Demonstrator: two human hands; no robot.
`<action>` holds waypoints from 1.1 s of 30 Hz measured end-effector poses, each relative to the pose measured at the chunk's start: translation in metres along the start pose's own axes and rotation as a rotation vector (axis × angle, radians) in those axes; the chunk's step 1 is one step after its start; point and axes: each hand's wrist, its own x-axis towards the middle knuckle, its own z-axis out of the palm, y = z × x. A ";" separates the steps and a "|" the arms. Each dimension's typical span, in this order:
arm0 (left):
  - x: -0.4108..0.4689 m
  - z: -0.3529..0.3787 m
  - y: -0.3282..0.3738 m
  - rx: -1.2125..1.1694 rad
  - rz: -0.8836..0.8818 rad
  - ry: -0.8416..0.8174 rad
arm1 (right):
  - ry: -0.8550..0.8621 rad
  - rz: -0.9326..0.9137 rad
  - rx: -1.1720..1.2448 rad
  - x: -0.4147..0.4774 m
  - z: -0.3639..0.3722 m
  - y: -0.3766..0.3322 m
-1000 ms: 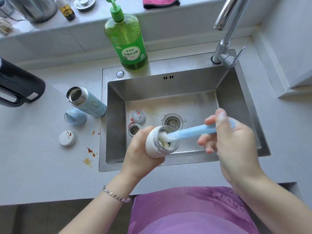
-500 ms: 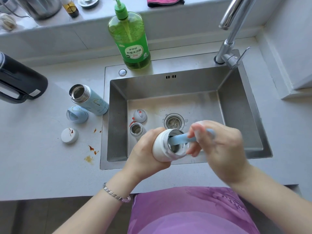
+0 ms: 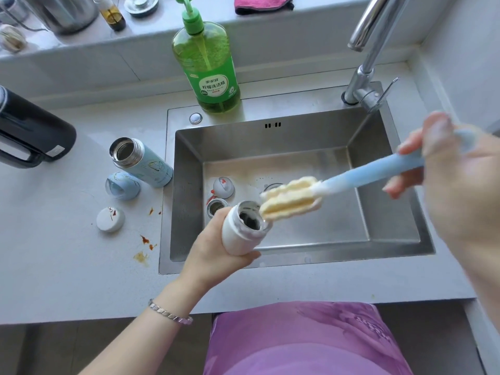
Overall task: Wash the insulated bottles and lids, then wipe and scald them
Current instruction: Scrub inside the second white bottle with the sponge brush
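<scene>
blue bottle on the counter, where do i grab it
Probably round the blue bottle at mid-body, coming from its left: it seems to stand upright, a cylinder, with the blue lid close in front and the sink rim at its right.

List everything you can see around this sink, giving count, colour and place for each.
white bottle: 1, white, held over the sink's front
brush: 1, blue handle, cream sponge, at the white bottle's mouth
blue bottle: 1, pale blue, open, counter left of sink
blue lid: 1, pale blue, beside the blue bottle
white lid: 1, white, stained red, counter
lid parts: 2, grey and steel, sink floor
soap bottle: 1, green, behind the sink
faucet: 1, chrome, sink's back right
sink: 1, steel, centre
jug: 1, black, counter's left edge
cloth: 1, pink, back ledge
stains: several, orange-red, counter
left hand: 1, grips white bottle
right hand: 1, grips brush
</scene>
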 end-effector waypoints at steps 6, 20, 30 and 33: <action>0.004 0.002 0.006 -0.030 -0.010 0.055 | -0.056 0.181 -0.254 -0.008 0.003 0.049; 0.078 0.028 -0.026 -0.003 -0.031 0.152 | -0.088 0.382 -0.305 -0.004 0.030 0.094; 0.106 0.048 -0.107 0.259 -0.212 -0.057 | -0.106 0.572 -0.371 0.005 0.049 0.134; 0.107 0.050 -0.122 0.331 -0.242 -0.144 | -0.143 0.600 -0.389 0.004 0.056 0.139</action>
